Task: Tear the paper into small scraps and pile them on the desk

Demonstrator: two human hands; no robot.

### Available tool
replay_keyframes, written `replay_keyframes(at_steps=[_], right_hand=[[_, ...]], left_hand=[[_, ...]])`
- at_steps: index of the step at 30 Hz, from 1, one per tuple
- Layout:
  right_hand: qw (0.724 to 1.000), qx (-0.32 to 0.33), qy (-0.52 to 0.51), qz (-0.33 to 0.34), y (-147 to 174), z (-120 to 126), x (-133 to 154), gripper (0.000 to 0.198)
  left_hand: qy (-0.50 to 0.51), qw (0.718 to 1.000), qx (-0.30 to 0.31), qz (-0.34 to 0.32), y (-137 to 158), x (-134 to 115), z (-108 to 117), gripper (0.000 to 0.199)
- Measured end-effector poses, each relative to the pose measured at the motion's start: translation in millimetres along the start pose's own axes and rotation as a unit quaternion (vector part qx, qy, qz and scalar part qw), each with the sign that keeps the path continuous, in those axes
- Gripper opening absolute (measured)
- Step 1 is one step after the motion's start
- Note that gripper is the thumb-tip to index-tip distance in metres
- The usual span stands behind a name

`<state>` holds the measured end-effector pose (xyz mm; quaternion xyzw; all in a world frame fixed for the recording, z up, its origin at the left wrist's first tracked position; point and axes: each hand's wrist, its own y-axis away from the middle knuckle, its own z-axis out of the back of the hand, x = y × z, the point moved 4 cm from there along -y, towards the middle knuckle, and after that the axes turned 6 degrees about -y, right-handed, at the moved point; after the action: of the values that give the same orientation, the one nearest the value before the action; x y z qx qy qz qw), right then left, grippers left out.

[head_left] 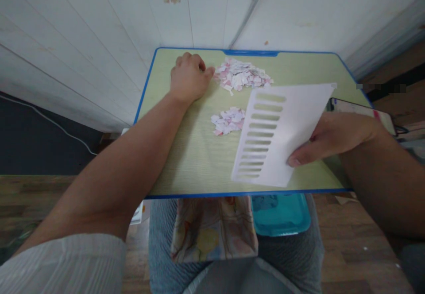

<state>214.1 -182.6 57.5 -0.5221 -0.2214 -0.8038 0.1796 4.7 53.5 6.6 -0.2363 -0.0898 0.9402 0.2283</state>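
Observation:
My right hand (327,137) grips a flat white plastic sheet (292,121) by its right side, thumb on the near face. A column of rounded slots runs down the sheet's left part, and it is held tilted above the table. My left hand (191,76) rests at the table's far left with its fingers curled; whatever they may hold is hidden. Beside its thumb lies a larger heap of torn white and pink paper scraps (244,75). A smaller heap of paper scraps (228,120) sits nearer, partly covered by the sheet.
The small table (186,161) has a pale wood top and blue edging, against a white panelled wall (206,10). A phone (361,108) lies at the right edge. Below the front edge are a patterned cloth item (215,236) and a teal plastic container (282,216) on my lap.

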Motion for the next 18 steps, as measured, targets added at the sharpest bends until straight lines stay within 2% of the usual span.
replay_keyframes(at_steps=[2, 5, 8, 18], right_hand=[[0.999, 0.001, -0.033, -0.009, -0.6, 2.3, -3.4, 0.018], [0.996, -0.086, -0.028, 0.013, -4.3, 10.0, -5.8, 0.027], [0.992, -0.12, -0.008, 0.024, -9.6, 9.8, -7.4, 0.032], [0.996, -0.089, 0.01, -0.002, -10.5, 4.4, -14.1, 0.035]], left_hand=[[-0.006, 1.0, 0.004, 0.003, 1.1, -1.0, 1.6, 0.025], [-0.01, 1.0, 0.003, 0.011, 1.6, -0.6, 2.4, 0.027], [0.001, 1.0, -0.002, 0.006, 0.9, 0.5, 1.7, 0.026], [-0.011, 1.0, 0.001, -0.003, -0.2, 0.2, 2.3, 0.026]])
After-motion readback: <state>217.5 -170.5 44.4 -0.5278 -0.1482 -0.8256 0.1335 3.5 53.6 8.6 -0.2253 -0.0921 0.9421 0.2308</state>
